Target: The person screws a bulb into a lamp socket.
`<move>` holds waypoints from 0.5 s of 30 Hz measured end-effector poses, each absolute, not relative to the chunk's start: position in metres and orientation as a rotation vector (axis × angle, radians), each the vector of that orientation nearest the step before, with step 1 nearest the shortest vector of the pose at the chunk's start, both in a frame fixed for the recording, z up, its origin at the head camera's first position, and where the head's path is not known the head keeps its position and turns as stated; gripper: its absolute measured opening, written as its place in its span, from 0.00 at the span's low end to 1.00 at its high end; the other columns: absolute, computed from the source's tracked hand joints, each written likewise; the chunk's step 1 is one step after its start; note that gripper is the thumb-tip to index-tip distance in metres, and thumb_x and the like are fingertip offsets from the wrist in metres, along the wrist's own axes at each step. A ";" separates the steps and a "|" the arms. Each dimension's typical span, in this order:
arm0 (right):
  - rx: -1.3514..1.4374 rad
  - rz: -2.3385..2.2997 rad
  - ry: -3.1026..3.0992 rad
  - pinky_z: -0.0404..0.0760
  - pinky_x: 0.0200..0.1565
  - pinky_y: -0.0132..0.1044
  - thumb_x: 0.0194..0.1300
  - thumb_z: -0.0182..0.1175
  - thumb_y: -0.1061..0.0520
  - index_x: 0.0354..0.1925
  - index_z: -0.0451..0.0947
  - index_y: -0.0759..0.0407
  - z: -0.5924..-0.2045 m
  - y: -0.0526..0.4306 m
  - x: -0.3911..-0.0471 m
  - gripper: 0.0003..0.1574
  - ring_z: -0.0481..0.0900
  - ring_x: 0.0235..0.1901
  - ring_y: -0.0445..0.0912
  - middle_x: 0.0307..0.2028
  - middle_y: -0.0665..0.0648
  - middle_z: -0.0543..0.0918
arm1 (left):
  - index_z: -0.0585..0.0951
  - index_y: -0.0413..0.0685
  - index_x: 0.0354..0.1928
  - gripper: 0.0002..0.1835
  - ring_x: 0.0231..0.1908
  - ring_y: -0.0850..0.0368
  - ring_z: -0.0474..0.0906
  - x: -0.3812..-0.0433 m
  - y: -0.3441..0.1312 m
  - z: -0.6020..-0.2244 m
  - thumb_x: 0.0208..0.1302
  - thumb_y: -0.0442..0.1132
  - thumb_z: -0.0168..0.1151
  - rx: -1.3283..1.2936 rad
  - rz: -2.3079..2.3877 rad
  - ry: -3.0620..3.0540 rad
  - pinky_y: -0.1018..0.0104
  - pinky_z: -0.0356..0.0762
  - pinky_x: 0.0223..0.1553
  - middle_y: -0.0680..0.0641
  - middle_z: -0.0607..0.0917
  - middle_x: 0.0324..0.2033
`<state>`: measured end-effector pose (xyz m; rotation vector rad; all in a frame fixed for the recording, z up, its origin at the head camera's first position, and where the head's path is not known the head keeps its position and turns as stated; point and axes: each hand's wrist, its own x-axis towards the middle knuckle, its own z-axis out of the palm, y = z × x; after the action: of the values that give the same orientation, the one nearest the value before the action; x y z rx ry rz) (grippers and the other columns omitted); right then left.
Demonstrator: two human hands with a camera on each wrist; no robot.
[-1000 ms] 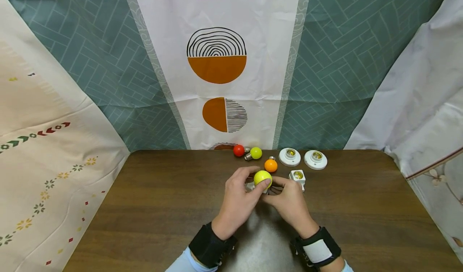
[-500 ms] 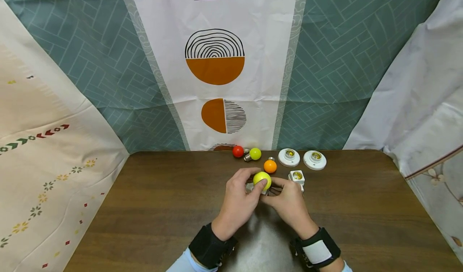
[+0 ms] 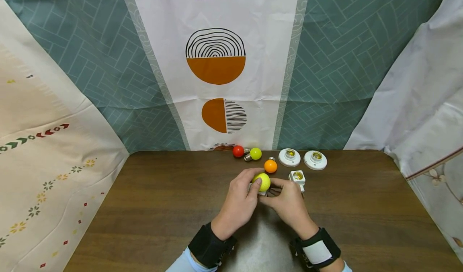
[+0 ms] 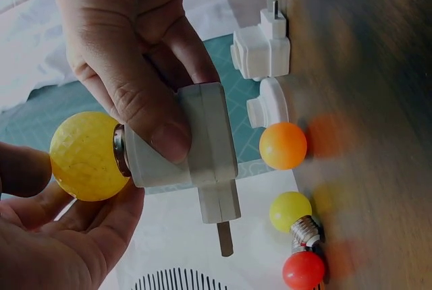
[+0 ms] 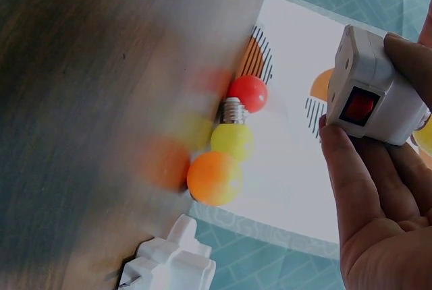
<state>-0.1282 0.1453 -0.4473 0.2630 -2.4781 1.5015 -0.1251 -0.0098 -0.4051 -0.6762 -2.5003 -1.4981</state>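
In the head view my left hand (image 3: 237, 197) grips a round yellow light bulb (image 3: 264, 182) between thumb and fingers. My right hand (image 3: 289, 203) holds a white plug-in bulb socket (image 4: 212, 135) under it. The left wrist view shows the bulb's metal screw base right at the socket's mouth, most of its thread hidden inside. Flat metal plug prongs (image 4: 226, 238) stick out of the socket's side. A red rocker switch (image 5: 360, 106) shows on the socket in the right wrist view, with my right thumb and fingers on either side. Both hands are over the table.
Behind my hands lie an orange bulb (image 3: 270, 166), a yellow-green bulb (image 3: 255, 153) and a red bulb (image 3: 238, 151). To their right stand two round white lamp holders (image 3: 289, 157) and another white plug-in socket (image 3: 297, 176). A curtain (image 3: 231, 115) hangs behind the wooden table (image 3: 162, 207).
My left thumb has slid up and round the yellow bulb, with the fingers shifting slightly right. My right hand has stayed nearly still on the socket.
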 end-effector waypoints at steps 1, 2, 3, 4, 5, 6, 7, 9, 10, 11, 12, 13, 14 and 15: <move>0.263 1.500 -2.478 0.77 0.34 0.31 0.37 0.77 0.54 0.38 0.82 0.51 -0.447 0.145 -0.128 0.25 0.79 0.35 0.35 0.34 0.45 0.82 | 0.73 0.54 0.57 0.15 0.48 0.65 0.70 -0.125 -0.010 -0.405 0.71 0.39 0.47 -0.681 -1.497 -2.500 0.65 0.68 0.51 0.57 0.74 0.51; 0.264 1.498 -2.479 0.78 0.34 0.31 0.37 0.77 0.54 0.38 0.82 0.51 -0.448 0.145 -0.128 0.25 0.79 0.35 0.34 0.34 0.45 0.82 | 0.73 0.54 0.57 0.15 0.49 0.65 0.70 -0.125 -0.010 -0.405 0.71 0.39 0.47 -0.684 -1.495 -2.500 0.66 0.67 0.51 0.57 0.74 0.51; 0.264 1.498 -2.477 0.78 0.34 0.31 0.37 0.77 0.54 0.39 0.82 0.52 -0.448 0.145 -0.128 0.25 0.79 0.35 0.34 0.34 0.45 0.82 | 0.73 0.54 0.57 0.15 0.49 0.65 0.70 -0.126 -0.010 -0.406 0.71 0.39 0.46 -0.688 -1.494 -2.498 0.66 0.67 0.51 0.57 0.74 0.51; 0.263 1.496 -2.478 0.78 0.34 0.31 0.37 0.77 0.54 0.39 0.82 0.52 -0.448 0.145 -0.129 0.25 0.79 0.35 0.34 0.34 0.45 0.82 | 0.73 0.54 0.57 0.15 0.49 0.65 0.70 -0.126 -0.010 -0.406 0.71 0.39 0.46 -0.693 -1.493 -2.495 0.66 0.67 0.52 0.57 0.74 0.51; 0.262 1.497 -2.478 0.77 0.34 0.31 0.37 0.77 0.54 0.39 0.82 0.52 -0.448 0.145 -0.129 0.26 0.79 0.35 0.34 0.34 0.45 0.82 | 0.73 0.54 0.57 0.15 0.49 0.65 0.70 -0.126 -0.011 -0.406 0.72 0.39 0.46 -0.698 -1.496 -2.491 0.66 0.67 0.52 0.56 0.74 0.52; 0.260 1.498 -2.479 0.77 0.34 0.31 0.37 0.77 0.54 0.39 0.82 0.52 -0.448 0.145 -0.129 0.26 0.79 0.35 0.34 0.34 0.45 0.82 | 0.73 0.54 0.57 0.15 0.49 0.65 0.70 -0.126 -0.011 -0.406 0.72 0.39 0.46 -0.701 -1.497 -2.487 0.66 0.67 0.52 0.56 0.75 0.52; 0.257 1.501 -2.479 0.77 0.34 0.31 0.37 0.77 0.55 0.40 0.82 0.53 -0.448 0.145 -0.129 0.26 0.79 0.35 0.34 0.34 0.46 0.82 | 0.73 0.54 0.57 0.15 0.50 0.65 0.70 -0.126 -0.011 -0.406 0.72 0.39 0.46 -0.700 -1.497 -2.483 0.65 0.67 0.52 0.56 0.74 0.52; 0.251 1.503 -2.480 0.77 0.34 0.31 0.37 0.77 0.55 0.40 0.82 0.53 -0.449 0.145 -0.129 0.27 0.79 0.35 0.34 0.34 0.46 0.82 | 0.73 0.55 0.58 0.16 0.50 0.65 0.70 -0.126 -0.011 -0.406 0.72 0.41 0.46 -0.692 -1.505 -2.472 0.64 0.68 0.52 0.56 0.74 0.53; 0.249 1.504 -2.480 0.77 0.34 0.31 0.37 0.77 0.54 0.40 0.82 0.53 -0.449 0.144 -0.129 0.27 0.79 0.35 0.34 0.34 0.46 0.82 | 0.73 0.55 0.58 0.16 0.50 0.65 0.70 -0.126 -0.011 -0.406 0.72 0.42 0.46 -0.679 -1.504 -2.468 0.63 0.68 0.51 0.57 0.74 0.53; 0.247 1.509 -2.477 0.77 0.34 0.31 0.37 0.77 0.54 0.40 0.82 0.54 -0.449 0.144 -0.129 0.27 0.79 0.35 0.34 0.34 0.46 0.82 | 0.73 0.56 0.58 0.16 0.49 0.65 0.70 -0.126 -0.011 -0.406 0.72 0.44 0.47 -0.662 -1.501 -2.462 0.63 0.69 0.51 0.57 0.74 0.53; 0.247 1.508 -2.475 0.78 0.34 0.31 0.37 0.77 0.54 0.40 0.82 0.53 -0.449 0.144 -0.129 0.27 0.79 0.35 0.34 0.34 0.46 0.82 | 0.73 0.56 0.58 0.16 0.49 0.63 0.71 -0.126 -0.011 -0.406 0.71 0.46 0.47 -0.637 -1.499 -2.457 0.61 0.69 0.50 0.58 0.74 0.53; 0.248 1.511 -2.471 0.78 0.34 0.31 0.37 0.77 0.54 0.40 0.82 0.53 -0.449 0.144 -0.129 0.27 0.79 0.36 0.34 0.34 0.46 0.82 | 0.73 0.56 0.57 0.16 0.49 0.62 0.71 -0.126 -0.011 -0.407 0.71 0.48 0.48 -0.611 -1.500 -2.453 0.60 0.70 0.50 0.58 0.74 0.52; 0.248 1.511 -2.469 0.78 0.34 0.31 0.37 0.77 0.54 0.40 0.82 0.53 -0.449 0.144 -0.129 0.26 0.79 0.36 0.34 0.34 0.46 0.82 | 0.74 0.57 0.57 0.17 0.48 0.62 0.71 -0.125 -0.011 -0.407 0.70 0.50 0.49 -0.583 -1.500 -2.450 0.59 0.70 0.49 0.58 0.74 0.51; 0.247 1.512 -2.467 0.78 0.34 0.31 0.37 0.77 0.54 0.40 0.82 0.52 -0.450 0.145 -0.129 0.26 0.79 0.36 0.34 0.34 0.46 0.82 | 0.74 0.57 0.56 0.17 0.48 0.60 0.71 -0.125 -0.011 -0.407 0.69 0.52 0.50 -0.554 -1.497 -2.446 0.58 0.71 0.48 0.59 0.74 0.50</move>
<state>-0.1293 0.1445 -0.4496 0.2471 -2.4672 1.5120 -0.1254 -0.0113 -0.4069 -0.5536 -2.4464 -1.4971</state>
